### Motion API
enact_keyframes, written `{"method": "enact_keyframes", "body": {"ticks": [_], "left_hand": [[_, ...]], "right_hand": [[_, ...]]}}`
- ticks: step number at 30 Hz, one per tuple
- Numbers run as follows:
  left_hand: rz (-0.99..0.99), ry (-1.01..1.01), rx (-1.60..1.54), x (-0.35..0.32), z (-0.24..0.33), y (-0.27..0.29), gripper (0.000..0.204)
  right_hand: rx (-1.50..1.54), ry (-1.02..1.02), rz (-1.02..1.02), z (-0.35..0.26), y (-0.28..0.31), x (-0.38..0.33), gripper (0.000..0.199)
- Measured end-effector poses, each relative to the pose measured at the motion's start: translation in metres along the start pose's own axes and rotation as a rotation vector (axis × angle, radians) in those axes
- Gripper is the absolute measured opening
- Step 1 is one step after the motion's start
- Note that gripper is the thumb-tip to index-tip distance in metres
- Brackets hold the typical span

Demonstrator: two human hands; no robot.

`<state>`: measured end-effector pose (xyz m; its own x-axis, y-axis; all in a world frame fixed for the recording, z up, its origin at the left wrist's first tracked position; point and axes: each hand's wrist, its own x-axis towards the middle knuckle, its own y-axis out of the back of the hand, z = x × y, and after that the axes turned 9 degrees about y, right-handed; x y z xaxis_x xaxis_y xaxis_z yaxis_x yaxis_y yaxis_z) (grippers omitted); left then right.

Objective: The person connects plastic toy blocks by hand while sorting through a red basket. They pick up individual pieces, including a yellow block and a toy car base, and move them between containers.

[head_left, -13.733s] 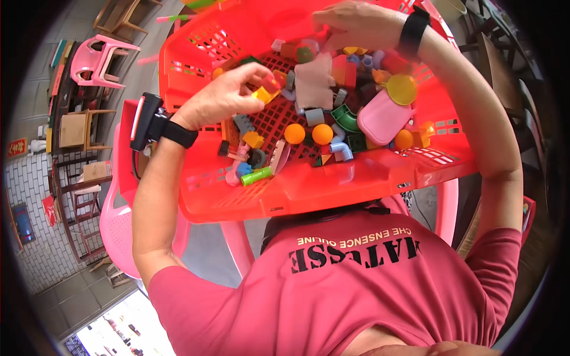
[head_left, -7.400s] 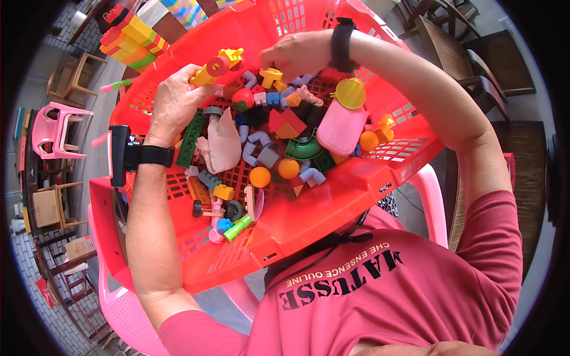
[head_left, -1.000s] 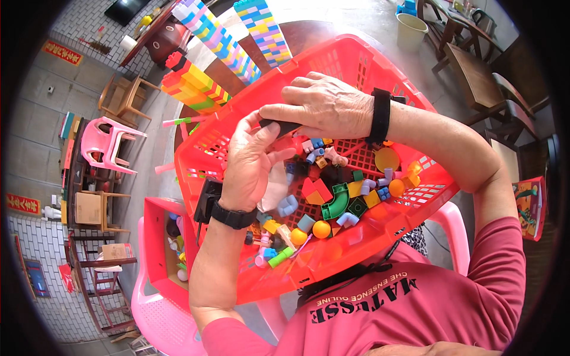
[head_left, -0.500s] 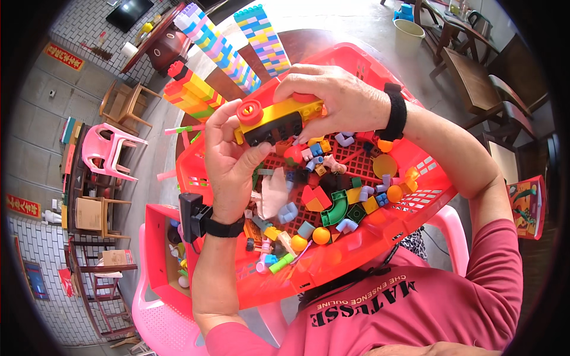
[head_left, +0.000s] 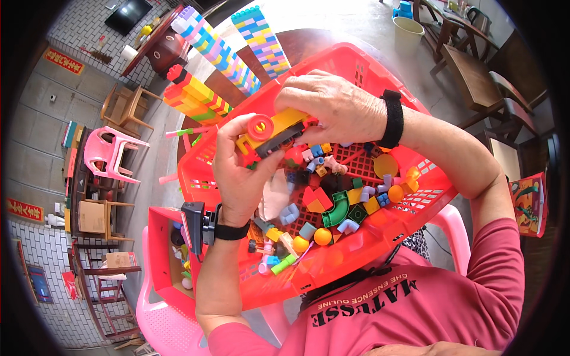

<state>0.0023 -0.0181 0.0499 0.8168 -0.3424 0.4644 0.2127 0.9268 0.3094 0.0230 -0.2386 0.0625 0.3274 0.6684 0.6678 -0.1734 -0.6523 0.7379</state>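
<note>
Both my hands hold a yellow and black toy vehicle piece point(head_left: 274, 132) with a red wheel above a red plastic basket point(head_left: 415, 204) on my lap. My left hand point(head_left: 240, 172) grips its left end from below. My right hand point(head_left: 332, 110) covers its right end from above. The basket holds several small coloured building pieces, among them a green curved piece point(head_left: 337, 209) and orange balls point(head_left: 322, 237).
Three tall towers of stacked coloured bricks point(head_left: 217, 50) stand on a dark round table point(head_left: 309, 44) beyond the basket. A pink plastic chair point(head_left: 110, 154) and wooden stools are at the left. A smaller red bin point(head_left: 163, 261) with toys sits at my lower left.
Over the last seconds I raised the basket's far view toward the table and lifted the yellow toy piece out of the basket with both hands; it now sits slightly higher and more tilted.
</note>
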Motion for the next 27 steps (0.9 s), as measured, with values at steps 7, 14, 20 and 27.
{"method": "enact_keyframes", "body": {"ticks": [7,14,20,27], "left_hand": [[0.050,0.056,-0.026,-0.001,-0.002,0.000,0.052],[0.052,0.095,-0.049,0.000,0.003,-0.001,0.050],[-0.026,0.214,0.029,0.004,-0.013,-0.004,0.049],[-0.131,-0.032,0.705,-0.002,-0.018,-0.010,0.076]], "right_hand": [[0.020,0.047,-0.005,0.001,-0.006,-0.002,0.051],[-0.007,0.006,-0.077,-0.004,-0.002,0.000,0.045],[0.191,-0.110,-0.169,0.012,-0.015,-0.008,0.032],[0.111,-0.131,-0.422,0.017,-0.029,-0.015,0.029]]}}
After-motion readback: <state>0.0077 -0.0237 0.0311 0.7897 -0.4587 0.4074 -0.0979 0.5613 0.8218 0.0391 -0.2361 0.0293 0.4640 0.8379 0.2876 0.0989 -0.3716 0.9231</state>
